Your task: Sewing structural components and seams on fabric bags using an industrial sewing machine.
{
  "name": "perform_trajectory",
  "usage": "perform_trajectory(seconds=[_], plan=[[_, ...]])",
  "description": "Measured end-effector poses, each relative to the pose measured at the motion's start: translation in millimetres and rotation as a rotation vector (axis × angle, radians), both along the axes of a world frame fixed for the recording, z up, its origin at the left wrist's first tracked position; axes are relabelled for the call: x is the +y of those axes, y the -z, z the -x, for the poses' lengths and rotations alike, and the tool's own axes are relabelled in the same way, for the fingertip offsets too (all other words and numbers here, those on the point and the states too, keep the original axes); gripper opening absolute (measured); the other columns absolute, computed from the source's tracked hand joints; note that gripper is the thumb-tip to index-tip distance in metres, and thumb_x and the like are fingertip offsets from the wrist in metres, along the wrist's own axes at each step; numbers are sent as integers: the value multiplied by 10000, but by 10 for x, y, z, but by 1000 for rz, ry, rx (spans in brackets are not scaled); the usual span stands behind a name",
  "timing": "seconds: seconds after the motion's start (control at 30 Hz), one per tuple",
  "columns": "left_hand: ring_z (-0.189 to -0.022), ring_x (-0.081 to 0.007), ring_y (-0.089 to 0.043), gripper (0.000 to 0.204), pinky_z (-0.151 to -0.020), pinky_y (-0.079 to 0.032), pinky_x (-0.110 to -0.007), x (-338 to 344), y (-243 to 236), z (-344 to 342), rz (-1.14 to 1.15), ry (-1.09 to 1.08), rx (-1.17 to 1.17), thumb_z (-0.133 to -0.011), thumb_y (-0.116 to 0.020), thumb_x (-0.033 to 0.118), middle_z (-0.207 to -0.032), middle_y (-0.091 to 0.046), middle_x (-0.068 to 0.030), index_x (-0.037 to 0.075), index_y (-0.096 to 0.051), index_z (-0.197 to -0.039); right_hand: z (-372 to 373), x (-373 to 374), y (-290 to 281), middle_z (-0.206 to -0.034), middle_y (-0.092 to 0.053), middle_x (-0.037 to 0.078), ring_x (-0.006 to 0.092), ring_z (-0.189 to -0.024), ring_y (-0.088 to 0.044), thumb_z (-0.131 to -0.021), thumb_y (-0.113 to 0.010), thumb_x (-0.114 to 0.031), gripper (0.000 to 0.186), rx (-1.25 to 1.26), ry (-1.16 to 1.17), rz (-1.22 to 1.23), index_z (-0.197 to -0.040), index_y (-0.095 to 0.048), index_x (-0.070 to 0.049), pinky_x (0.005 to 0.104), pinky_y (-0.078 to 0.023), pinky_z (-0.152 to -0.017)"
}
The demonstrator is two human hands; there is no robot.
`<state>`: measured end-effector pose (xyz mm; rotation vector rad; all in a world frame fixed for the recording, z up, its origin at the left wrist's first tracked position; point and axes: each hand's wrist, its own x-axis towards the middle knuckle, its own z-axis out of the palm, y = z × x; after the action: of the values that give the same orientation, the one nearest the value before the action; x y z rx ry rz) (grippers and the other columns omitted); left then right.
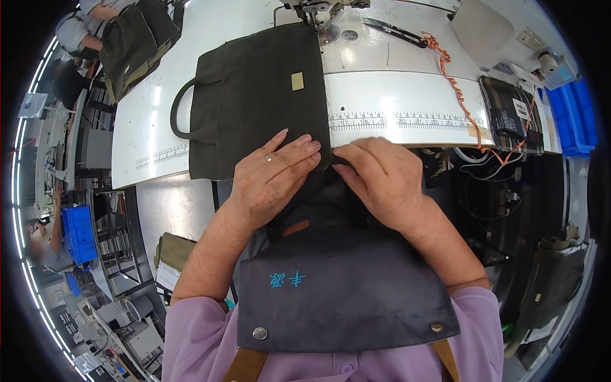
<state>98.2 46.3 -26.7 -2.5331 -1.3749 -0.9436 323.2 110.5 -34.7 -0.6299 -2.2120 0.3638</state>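
Observation:
A dark olive fabric tote bag (254, 108) lies flat on the white table, its loop handle (180, 109) toward the left and a small yellowish patch near its right side. The far end of its right edge reaches the foot of a sewing machine (321, 16). My left hand (277, 172) rests on the bag's near right part, fingers stretched out over the cloth. Just right of it, my right hand (379, 175) pinches the bag's near right corner between thumb and bent fingers. The exact bit of cloth in that pinch is partly hidden.
Thread snips (398, 33) with a coiled orange cord (445, 60) lie at the far right. A ruler strip (407, 121) runs along the table's near part. Folded plaid cloth (509, 114) and a blue bin (573, 118) stand right. At far left, another person handles a similar bag (130, 51).

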Motion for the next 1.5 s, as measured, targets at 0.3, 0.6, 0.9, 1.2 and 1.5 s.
perform_trajectory(seconds=[0.3, 0.6, 0.9, 1.2, 1.5], plan=[[-1194, -211, -695, 254, -1105, -476, -458, -37, -82, 8, -28, -122, 75, -832, -703, 17, -1224, -739, -47, 93, -775, -1063, 69, 335, -159, -1025, -743, 78, 220, -945, -729, -770, -708, -100, 204, -21, -222, -352, -962, -741, -43, 314, -575, -742], [-1349, -267, -582, 525, -1194, -381, -519, -135, -278, 407, 284, -104, 250, -813, -625, -19, -1411, -636, -79, 123, -694, -1314, 57, 399, -198, -982, -735, 38, 178, -941, -736, -783, -702, -105, 156, -153, -303, -279, -933, -711, -63, 309, -571, -738], [-1281, -259, -630, 403, -1143, -432, -495, 289, -612, 335, 424, 2, 48, -839, -736, 125, -1349, -680, -75, 108, -714, -1241, 17, 451, -281, -1011, -736, 42, 175, -921, -735, -792, -699, -106, 167, -272, -340, -253, -954, -711, -65, 308, -564, -717], [-1463, -298, -442, 553, -1200, -308, -595, 728, -241, 235, 376, -33, 86, -884, -754, 342, -1529, -513, -97, 143, -618, -1383, 28, 493, -295, -989, -737, 34, 171, -884, -733, -774, -766, -93, 163, -262, -301, -212, -928, -717, -70, 307, -564, -718], [-1451, -298, -453, 520, -1207, -314, -570, 1130, -209, 379, 322, -44, 98, -893, -751, 347, -1504, -537, -92, 146, -636, -1359, 197, 854, -312, -931, -684, 72, 248, -799, -681, -763, -659, -101, 149, -192, -303, -195, -895, -641, -34, 365, -554, -700]])
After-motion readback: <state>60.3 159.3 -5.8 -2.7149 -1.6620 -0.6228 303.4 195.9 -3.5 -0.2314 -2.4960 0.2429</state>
